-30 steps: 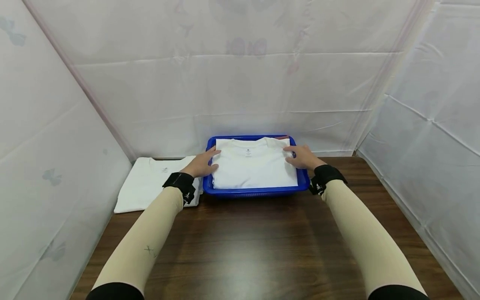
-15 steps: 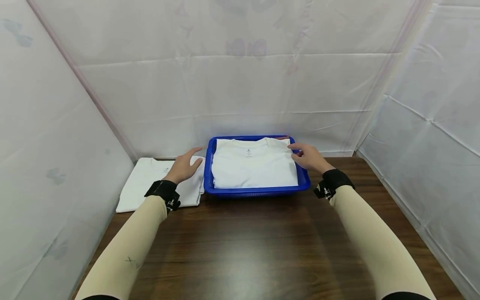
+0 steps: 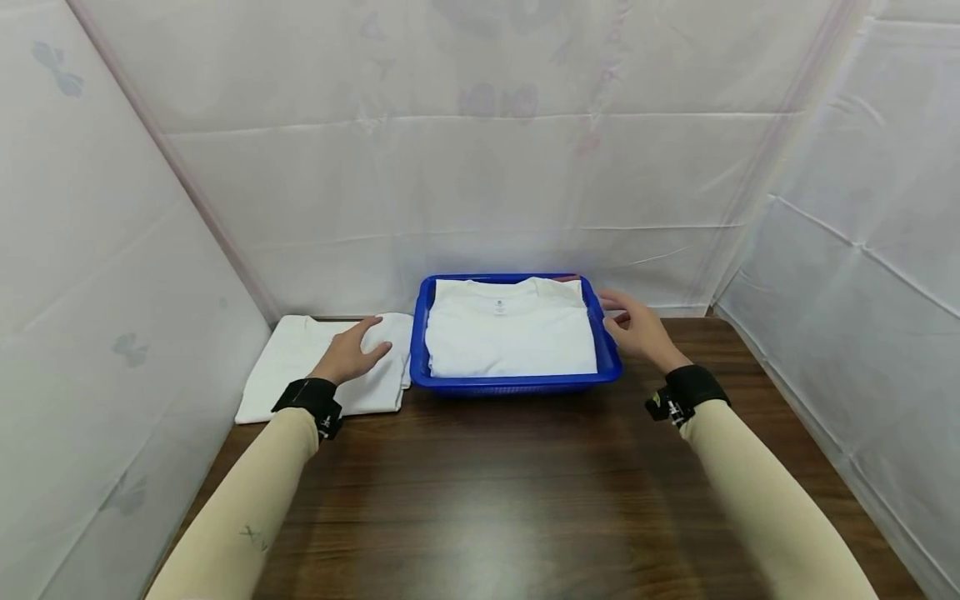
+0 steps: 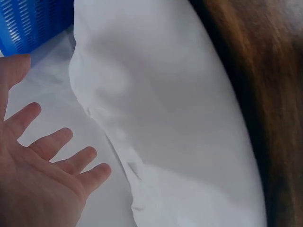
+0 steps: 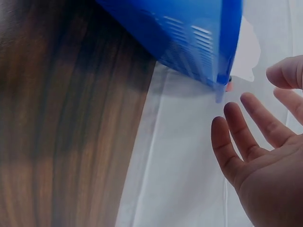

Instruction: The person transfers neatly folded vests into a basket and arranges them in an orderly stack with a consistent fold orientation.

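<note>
The left grip (image 3: 348, 355) is released, fingers apart over the folded white pile (image 3: 288, 377), just left of the blue basket (image 3: 517, 385). The right grip (image 3: 639, 330) is empty too, fingers loose near the basket's right rim. The white shirt (image 3: 510, 337) lies folded inside the basket, on the bench (image 3: 480, 483). This looks like a gap between grasps; the next move probably calls for pinching the pile's edges.

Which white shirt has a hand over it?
The folded shirt left of the blue basket, below the left hand; the other shirt lies inside the basket.
</note>
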`<state>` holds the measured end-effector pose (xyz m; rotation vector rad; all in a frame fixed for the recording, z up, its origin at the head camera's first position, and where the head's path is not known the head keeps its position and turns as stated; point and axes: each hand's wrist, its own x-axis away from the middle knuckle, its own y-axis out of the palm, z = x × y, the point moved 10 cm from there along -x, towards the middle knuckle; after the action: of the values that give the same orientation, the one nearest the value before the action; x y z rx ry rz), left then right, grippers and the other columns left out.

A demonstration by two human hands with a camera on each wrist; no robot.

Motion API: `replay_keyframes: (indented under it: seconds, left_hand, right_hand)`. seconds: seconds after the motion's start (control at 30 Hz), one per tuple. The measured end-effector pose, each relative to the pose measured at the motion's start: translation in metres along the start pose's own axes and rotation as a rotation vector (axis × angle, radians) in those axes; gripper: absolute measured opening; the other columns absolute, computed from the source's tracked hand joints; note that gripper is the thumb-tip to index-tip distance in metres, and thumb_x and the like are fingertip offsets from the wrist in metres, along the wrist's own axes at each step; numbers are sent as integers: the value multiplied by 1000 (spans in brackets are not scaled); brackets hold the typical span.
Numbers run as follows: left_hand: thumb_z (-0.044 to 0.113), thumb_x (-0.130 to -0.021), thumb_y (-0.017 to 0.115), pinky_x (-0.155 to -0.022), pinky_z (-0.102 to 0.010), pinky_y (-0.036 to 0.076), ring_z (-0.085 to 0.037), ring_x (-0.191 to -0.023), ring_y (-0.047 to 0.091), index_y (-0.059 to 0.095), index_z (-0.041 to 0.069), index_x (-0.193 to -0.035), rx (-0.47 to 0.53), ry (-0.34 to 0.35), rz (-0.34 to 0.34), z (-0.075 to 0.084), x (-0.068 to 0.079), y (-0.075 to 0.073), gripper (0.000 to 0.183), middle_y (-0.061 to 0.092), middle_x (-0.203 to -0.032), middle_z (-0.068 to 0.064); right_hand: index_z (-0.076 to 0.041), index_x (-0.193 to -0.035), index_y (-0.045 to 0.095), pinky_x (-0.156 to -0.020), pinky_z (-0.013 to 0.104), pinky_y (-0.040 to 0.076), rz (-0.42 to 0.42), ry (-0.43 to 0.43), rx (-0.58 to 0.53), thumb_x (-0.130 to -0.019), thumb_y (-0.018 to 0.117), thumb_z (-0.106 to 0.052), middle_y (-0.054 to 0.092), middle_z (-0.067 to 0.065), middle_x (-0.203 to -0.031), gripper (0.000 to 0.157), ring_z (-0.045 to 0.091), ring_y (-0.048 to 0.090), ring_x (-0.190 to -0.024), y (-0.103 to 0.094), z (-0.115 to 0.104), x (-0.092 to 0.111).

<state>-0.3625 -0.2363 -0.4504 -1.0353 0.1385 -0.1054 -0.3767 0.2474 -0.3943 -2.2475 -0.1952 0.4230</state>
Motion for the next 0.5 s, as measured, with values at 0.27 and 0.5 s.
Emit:
replay_keyframes:
  seconds: [0.27, 0.5]
  left_hand:
    - [51, -100, 57, -117, -63, 29, -50, -143, 35, 39, -2, -155, -87, -84, -43, -21, 10, 2, 78, 38, -156, -30]
    - [47, -101, 58, -113, -66, 32, -54, -139, 39, 42, -4, -152, -144, -116, -65, -35, 18, 9, 74, 41, -152, -35]
  right_hand:
    - [-5, -153, 46, -83, 57, 56, 58, -61, -33, -103, 57, -8, 61, 28, -135, 51, 44, 65, -110, -2, 4, 16]
    - [-4, -151, 48, -85, 59, 55, 93, -24, -32, -103, 57, -9, 62, 28, -133, 49, 44, 64, -109, -4, 18, 30]
